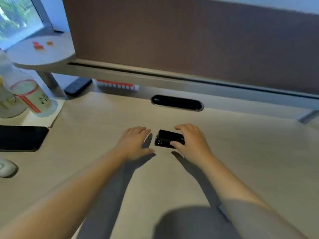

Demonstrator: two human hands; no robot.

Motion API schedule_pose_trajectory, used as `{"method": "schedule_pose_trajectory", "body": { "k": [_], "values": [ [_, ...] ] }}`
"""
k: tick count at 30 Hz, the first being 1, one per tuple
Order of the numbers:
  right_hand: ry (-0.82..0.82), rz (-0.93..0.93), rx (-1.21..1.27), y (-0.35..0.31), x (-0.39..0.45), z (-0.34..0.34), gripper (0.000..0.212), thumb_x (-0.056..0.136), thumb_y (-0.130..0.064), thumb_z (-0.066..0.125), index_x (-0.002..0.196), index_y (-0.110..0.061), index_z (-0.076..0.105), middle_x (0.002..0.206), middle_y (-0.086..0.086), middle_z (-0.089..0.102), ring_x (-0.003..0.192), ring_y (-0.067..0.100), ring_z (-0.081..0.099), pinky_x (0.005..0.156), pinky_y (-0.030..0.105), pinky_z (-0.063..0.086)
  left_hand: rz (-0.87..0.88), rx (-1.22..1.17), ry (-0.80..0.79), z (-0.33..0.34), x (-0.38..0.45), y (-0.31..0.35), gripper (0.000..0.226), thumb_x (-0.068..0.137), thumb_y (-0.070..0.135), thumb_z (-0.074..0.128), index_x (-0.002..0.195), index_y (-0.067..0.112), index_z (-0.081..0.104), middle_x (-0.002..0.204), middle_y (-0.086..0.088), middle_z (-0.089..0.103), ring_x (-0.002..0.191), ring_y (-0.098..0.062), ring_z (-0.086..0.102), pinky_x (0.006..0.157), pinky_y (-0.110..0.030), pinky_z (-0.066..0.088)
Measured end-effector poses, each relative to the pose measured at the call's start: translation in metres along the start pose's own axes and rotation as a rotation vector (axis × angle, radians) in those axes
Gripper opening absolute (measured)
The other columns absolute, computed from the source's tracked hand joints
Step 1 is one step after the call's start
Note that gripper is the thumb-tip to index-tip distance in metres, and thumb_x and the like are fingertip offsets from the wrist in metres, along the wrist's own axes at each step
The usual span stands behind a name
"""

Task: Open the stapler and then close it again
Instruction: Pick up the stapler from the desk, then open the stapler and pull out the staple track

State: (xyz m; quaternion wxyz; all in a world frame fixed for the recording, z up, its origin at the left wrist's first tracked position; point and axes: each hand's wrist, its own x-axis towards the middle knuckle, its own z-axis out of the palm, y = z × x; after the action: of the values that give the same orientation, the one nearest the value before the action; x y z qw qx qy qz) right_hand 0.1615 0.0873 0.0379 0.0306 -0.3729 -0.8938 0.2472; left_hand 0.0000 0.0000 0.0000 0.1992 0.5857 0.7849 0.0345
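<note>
A small black stapler (166, 139) lies on the light wooden desk (241, 152), near its middle, with its top arm down. My right hand (191, 141) wraps around the stapler's right end, fingers over the far side and thumb on the near side. My left hand (133, 142) rests just left of the stapler with fingers spread, holding nothing and a small gap away from it.
A black phone (20, 138) lies at the left edge, a white mouse (6, 168) nearer me. Plastic bottles (27, 94) stand at the far left. A black oval cable grommet (177, 102) sits behind the stapler, below a brown partition (189, 35).
</note>
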Motion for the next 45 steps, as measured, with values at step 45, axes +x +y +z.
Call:
{"method": "schedule_pose_trajectory", "body": {
  "k": [45],
  "values": [
    [0.748, 0.531, 1.033, 0.066, -0.022, 0.016, 0.035, 0.093, -0.008, 0.029, 0.128, -0.013, 0.027, 0.122, 0.007, 0.041, 0.105, 0.021, 0.049, 0.089, 0.041, 0.051, 0.049, -0.315, 0.273, 0.035, 0.035, 0.001, 0.036, 0.066, 0.022, 0.072, 0.098, 0.007, 0.063, 0.12, -0.012, 0.059, 0.119, -0.029, 0.045, 0.101, -0.041, 0.03]
  ]
}}
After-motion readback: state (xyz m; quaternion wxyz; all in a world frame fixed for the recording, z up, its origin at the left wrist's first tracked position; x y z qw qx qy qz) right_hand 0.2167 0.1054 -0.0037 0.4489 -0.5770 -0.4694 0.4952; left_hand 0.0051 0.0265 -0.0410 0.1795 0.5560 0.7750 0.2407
